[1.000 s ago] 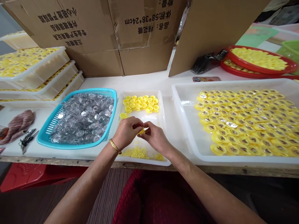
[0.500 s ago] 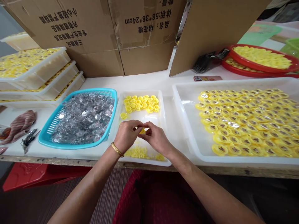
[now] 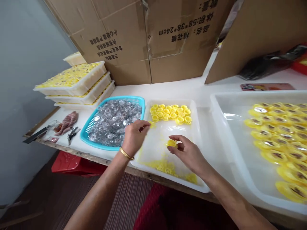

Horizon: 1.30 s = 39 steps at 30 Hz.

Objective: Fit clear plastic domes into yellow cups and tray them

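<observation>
My right hand [image 3: 185, 149] holds a small yellow plastic cup [image 3: 171, 143] between thumb and fingers, above the middle of a white tray [image 3: 200, 140]. Over the tray's left side is my left hand [image 3: 135, 135], beside the blue basket. Its thumb and forefinger are pinched together, and I cannot make out anything between them. Several yellow cups [image 3: 166, 111] stand grouped at the tray's far end, and one more shows partly behind my left fingertips. Tiny yellow pieces [image 3: 165, 166] lie heaped at the near end.
A blue basket [image 3: 143, 110] of clear-wrapped discs stands at left. To the right, a large white tray [image 3: 230, 140] holds rows of yellow pieces with dark centres. Stacked filled trays [image 3: 88, 86], keys [image 3: 72, 134] and a cloth [image 3: 69, 120] are farther left. Cardboard [image 3: 177, 67] walls the back.
My hands have moved apart; they were together over the tray. The right keeps the yellow cup, while the left has moved toward the basket. The view has swung left.
</observation>
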Each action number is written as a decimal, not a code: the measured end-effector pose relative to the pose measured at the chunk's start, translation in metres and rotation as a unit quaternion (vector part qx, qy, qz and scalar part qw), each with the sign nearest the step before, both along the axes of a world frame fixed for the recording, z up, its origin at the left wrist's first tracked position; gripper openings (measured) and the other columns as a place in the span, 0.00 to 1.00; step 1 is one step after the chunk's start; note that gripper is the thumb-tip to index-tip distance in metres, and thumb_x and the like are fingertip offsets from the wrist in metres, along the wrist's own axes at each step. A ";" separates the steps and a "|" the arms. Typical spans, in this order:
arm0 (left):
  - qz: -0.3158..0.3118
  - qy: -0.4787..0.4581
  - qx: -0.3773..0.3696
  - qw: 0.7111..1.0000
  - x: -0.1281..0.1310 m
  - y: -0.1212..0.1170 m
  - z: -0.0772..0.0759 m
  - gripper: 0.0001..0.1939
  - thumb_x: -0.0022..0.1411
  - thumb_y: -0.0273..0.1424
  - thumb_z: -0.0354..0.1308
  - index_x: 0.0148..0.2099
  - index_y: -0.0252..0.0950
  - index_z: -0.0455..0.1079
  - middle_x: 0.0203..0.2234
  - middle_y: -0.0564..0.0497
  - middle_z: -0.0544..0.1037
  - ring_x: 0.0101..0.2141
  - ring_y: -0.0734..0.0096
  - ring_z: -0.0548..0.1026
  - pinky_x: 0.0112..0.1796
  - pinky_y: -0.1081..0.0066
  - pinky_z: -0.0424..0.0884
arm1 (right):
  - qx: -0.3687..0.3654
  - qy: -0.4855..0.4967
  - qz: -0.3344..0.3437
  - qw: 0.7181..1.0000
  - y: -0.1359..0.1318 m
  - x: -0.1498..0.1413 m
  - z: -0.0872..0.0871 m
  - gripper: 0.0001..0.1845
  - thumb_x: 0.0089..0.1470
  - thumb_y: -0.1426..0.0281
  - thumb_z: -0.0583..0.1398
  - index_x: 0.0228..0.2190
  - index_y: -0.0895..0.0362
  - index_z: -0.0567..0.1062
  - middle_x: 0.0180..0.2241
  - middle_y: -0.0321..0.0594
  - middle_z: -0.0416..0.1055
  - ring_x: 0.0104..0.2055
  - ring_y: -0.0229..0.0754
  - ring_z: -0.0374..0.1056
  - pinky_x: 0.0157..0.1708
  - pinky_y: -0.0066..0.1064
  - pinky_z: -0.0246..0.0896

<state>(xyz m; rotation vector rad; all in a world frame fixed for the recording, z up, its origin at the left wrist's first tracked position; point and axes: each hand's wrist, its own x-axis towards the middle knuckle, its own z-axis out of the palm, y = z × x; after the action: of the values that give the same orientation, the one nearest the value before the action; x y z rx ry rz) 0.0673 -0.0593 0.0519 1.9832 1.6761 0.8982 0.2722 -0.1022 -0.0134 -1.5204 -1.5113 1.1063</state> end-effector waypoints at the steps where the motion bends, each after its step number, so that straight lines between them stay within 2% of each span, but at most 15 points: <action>1: 0.036 0.045 -0.005 0.998 -0.017 0.006 0.004 0.10 0.59 0.28 0.53 0.39 0.37 0.76 0.29 0.50 0.79 0.28 0.71 0.74 0.31 0.72 0.68 | -0.004 0.003 0.004 1.000 0.001 0.001 -0.001 0.19 0.47 0.61 0.61 0.41 0.54 0.72 0.20 0.32 0.66 0.27 0.43 0.69 0.28 0.33 0.62; 2: 0.057 0.108 -0.029 0.992 -0.035 0.012 0.007 0.11 0.59 0.28 0.52 0.40 0.37 0.76 0.30 0.50 0.79 0.30 0.70 0.74 0.33 0.72 0.67 | -0.011 0.008 0.008 1.000 0.002 0.001 -0.002 0.19 0.47 0.60 0.61 0.42 0.54 0.72 0.21 0.32 0.66 0.27 0.43 0.69 0.27 0.33 0.61; 3: 0.052 0.172 -0.074 0.981 -0.050 0.017 0.008 0.11 0.57 0.28 0.54 0.38 0.38 0.77 0.30 0.51 0.79 0.31 0.69 0.74 0.33 0.71 0.67 | -0.022 0.015 0.013 1.000 0.003 0.002 -0.002 0.20 0.47 0.59 0.61 0.41 0.54 0.73 0.21 0.33 0.66 0.28 0.43 0.69 0.26 0.32 0.60; 4: 0.041 0.197 -0.104 0.974 -0.064 0.021 0.007 0.09 0.54 0.28 0.57 0.36 0.38 0.77 0.28 0.51 0.79 0.30 0.68 0.74 0.33 0.71 0.66 | -0.034 0.022 0.016 0.999 0.003 0.002 -0.002 0.20 0.47 0.58 0.61 0.41 0.54 0.73 0.22 0.33 0.67 0.28 0.43 0.68 0.25 0.31 0.59; 7: 0.013 0.213 -0.155 0.965 -0.085 0.025 -0.007 0.09 0.43 0.27 0.65 0.31 0.40 0.78 0.22 0.53 0.77 0.26 0.67 0.73 0.30 0.72 0.63 | -0.067 0.040 0.019 0.997 0.004 0.002 -0.001 0.23 0.46 0.57 0.62 0.43 0.54 0.72 0.22 0.31 0.65 0.25 0.39 0.65 0.23 0.29 0.55; 9: 0.018 0.202 -0.159 0.966 -0.087 0.024 -0.017 0.08 0.42 0.27 0.65 0.30 0.40 0.78 0.20 0.53 0.76 0.25 0.67 0.72 0.29 0.71 0.62 | -0.077 0.047 0.027 0.996 0.003 0.002 0.001 0.25 0.45 0.57 0.63 0.43 0.55 0.72 0.20 0.30 0.63 0.23 0.37 0.62 0.21 0.28 0.52; 12: 0.046 0.161 -0.146 0.975 -0.089 0.024 -0.025 0.04 0.45 0.28 0.63 0.28 0.39 0.78 0.18 0.53 0.74 0.24 0.69 0.70 0.29 0.71 0.61 | -0.091 0.057 0.044 0.993 0.002 0.000 0.004 0.25 0.44 0.57 0.63 0.44 0.55 0.72 0.19 0.28 0.61 0.21 0.35 0.58 0.21 0.27 0.50; 15: 0.078 0.086 -0.134 0.984 -0.096 0.026 -0.024 0.05 0.46 0.31 0.62 0.28 0.38 0.78 0.16 0.54 0.73 0.22 0.71 0.68 0.26 0.73 0.61 | -0.095 0.057 0.049 0.993 0.002 0.000 0.003 0.24 0.45 0.56 0.62 0.43 0.55 0.72 0.19 0.28 0.60 0.21 0.34 0.56 0.21 0.27 0.49; 19: 0.110 -0.047 -0.124 0.985 -0.099 0.022 -0.024 0.16 0.50 0.40 0.59 0.32 0.32 0.77 0.18 0.51 0.74 0.17 0.75 0.67 0.21 0.74 0.64 | -0.087 0.057 0.052 0.993 0.003 0.001 -0.001 0.24 0.45 0.56 0.62 0.44 0.54 0.71 0.19 0.28 0.59 0.21 0.35 0.56 0.22 0.27 0.49; 22: 0.110 -0.128 -0.107 0.980 -0.090 0.015 -0.028 0.25 0.54 0.47 0.53 0.35 0.28 0.76 0.26 0.44 0.78 0.21 0.74 0.72 0.24 0.71 0.70 | -0.087 0.061 0.057 0.993 0.003 0.001 -0.001 0.24 0.45 0.56 0.62 0.43 0.54 0.71 0.20 0.28 0.59 0.22 0.35 0.57 0.23 0.28 0.51; 25: 0.105 -0.153 -0.096 0.978 -0.081 0.012 -0.033 0.27 0.54 0.48 0.52 0.40 0.26 0.74 0.30 0.42 0.78 0.24 0.72 0.73 0.27 0.70 0.73 | -0.090 0.070 0.059 0.992 0.002 0.000 0.001 0.24 0.45 0.56 0.62 0.43 0.55 0.71 0.20 0.28 0.61 0.24 0.36 0.59 0.25 0.29 0.52; 30: 0.104 -0.058 -0.103 0.987 -0.086 0.018 -0.032 0.18 0.53 0.39 0.55 0.38 0.30 0.76 0.22 0.48 0.75 0.21 0.73 0.70 0.24 0.71 0.69 | -0.089 0.074 0.052 0.992 0.001 0.000 0.002 0.24 0.45 0.57 0.62 0.42 0.55 0.71 0.21 0.29 0.63 0.25 0.37 0.62 0.27 0.29 0.54; 35: 0.035 0.113 -0.123 0.985 -0.085 0.022 -0.026 0.11 0.40 0.28 0.65 0.31 0.40 0.78 0.26 0.52 0.78 0.28 0.69 0.72 0.32 0.71 0.66 | -0.091 0.077 0.060 0.991 0.002 0.000 -0.001 0.23 0.45 0.57 0.62 0.42 0.55 0.71 0.21 0.28 0.61 0.25 0.37 0.61 0.28 0.30 0.55; 37: 0.021 0.164 -0.133 0.977 -0.081 0.024 -0.027 0.06 0.41 0.26 0.64 0.26 0.40 0.77 0.22 0.52 0.77 0.28 0.67 0.73 0.33 0.71 0.65 | -0.088 0.080 0.059 0.991 0.002 0.001 -0.001 0.23 0.46 0.58 0.62 0.42 0.55 0.71 0.20 0.28 0.60 0.25 0.36 0.61 0.28 0.30 0.55; 39: 0.025 0.202 -0.132 0.970 -0.079 0.025 -0.028 0.04 0.45 0.26 0.61 0.24 0.40 0.76 0.22 0.51 0.78 0.29 0.64 0.74 0.33 0.70 0.65 | -0.082 0.083 0.058 0.991 0.002 0.000 0.000 0.22 0.45 0.59 0.63 0.42 0.55 0.71 0.20 0.27 0.59 0.25 0.36 0.60 0.28 0.30 0.55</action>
<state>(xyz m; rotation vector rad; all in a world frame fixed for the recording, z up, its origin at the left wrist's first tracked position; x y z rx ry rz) -0.0119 -0.0341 0.0243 2.0362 1.9477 0.2692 0.2726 -0.1004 -0.0139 -1.4226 -1.4388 1.4192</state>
